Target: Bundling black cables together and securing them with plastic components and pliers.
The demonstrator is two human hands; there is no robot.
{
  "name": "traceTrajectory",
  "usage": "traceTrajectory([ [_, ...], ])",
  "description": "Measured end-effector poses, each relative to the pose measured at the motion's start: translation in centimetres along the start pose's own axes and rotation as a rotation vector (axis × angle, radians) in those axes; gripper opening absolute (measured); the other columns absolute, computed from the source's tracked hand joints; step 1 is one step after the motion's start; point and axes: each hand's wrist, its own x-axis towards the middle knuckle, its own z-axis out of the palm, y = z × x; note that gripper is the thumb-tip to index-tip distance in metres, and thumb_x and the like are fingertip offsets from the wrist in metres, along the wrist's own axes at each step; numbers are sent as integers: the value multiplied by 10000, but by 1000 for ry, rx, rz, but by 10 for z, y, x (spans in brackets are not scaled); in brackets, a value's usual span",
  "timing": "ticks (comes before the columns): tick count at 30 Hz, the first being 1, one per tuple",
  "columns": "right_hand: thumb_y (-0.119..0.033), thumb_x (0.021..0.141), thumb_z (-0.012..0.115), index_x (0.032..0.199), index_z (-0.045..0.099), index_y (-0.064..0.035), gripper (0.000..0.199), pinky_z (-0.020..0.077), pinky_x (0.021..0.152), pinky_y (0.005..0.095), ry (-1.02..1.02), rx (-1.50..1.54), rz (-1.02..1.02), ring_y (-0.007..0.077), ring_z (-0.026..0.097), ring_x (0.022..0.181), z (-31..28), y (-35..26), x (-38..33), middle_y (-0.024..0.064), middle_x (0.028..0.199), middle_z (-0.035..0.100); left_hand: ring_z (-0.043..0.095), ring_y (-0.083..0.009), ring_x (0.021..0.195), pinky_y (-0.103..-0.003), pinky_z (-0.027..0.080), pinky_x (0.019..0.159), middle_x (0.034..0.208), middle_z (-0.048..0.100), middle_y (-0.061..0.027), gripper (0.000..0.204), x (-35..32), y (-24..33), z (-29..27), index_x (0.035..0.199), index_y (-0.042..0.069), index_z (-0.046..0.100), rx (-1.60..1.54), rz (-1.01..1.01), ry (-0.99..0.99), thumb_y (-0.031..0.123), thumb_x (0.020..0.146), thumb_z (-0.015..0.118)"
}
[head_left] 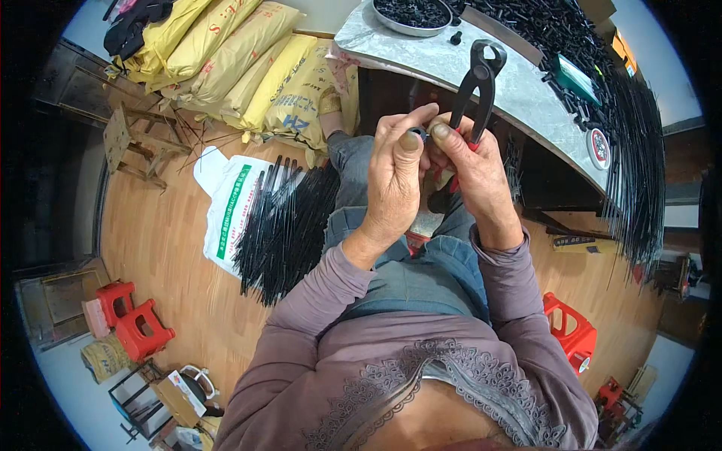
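Your right hand (479, 161) clasps red-handled, round-headed metal pincers (481, 73), long axis running head-first away and slightly right, while your left hand (395, 165) pinches a small dark piece (417, 132).

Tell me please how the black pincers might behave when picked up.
The pincers look like thick metal, so they are probably stiff and heavy for their size. Their broad head may make them tip forward if held loosely. The red handles in the right hand look coated, so probably less slippery.
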Motion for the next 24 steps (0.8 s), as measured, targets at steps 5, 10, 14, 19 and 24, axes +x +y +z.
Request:
traceTrajectory([
  [5,-272,935,600,975,595,-33,242,367,573,221,-9,7,20,68,460,637,1,-3,-1,-27,687,484,415,-39,685,-185,378,585,999,427,-22,545,-1,0,0,1227,7,583,12,17,4,453,1001,367],
  [10,-283,933,603,951,590,-47,238,374,564,220,-4,-15,17,66,464,627,3,-4,-3,-28,680,486,426,-46,689,-196,391,604,1002,435,-30,547,-2,-2,0,1220,1,587,9,10,17,453,1000,372],
  [14,-287,933,603,960,595,-47,242,382,560,221,-18,-25,-20,68,468,619,0,-1,-1,-29,671,486,440,-54,693,-209,406,627,1006,437,-37,530,-2,-2,0,1221,2,581,-7,-5,7,442,1000,385],
  [19,-260,934,604,968,613,-33,229,389,542,218,40,-82,-50,62,479,608,0,3,-2,-32,672,508,442,-62,735,-210,387,646,998,474,-21,597,-3,2,3,1227,-1,558,51,-20,-1,496,1000,319],
  [24,-162,921,590,956,618,4,173,443,576,236,279,-377,-163,69,536,635,23,2,-12,24,682,578,470,-75,781,-224,406,687,988,524,-29,551,-1,-3,2,1195,1,569,25,-2,28,469,1009,347],
])
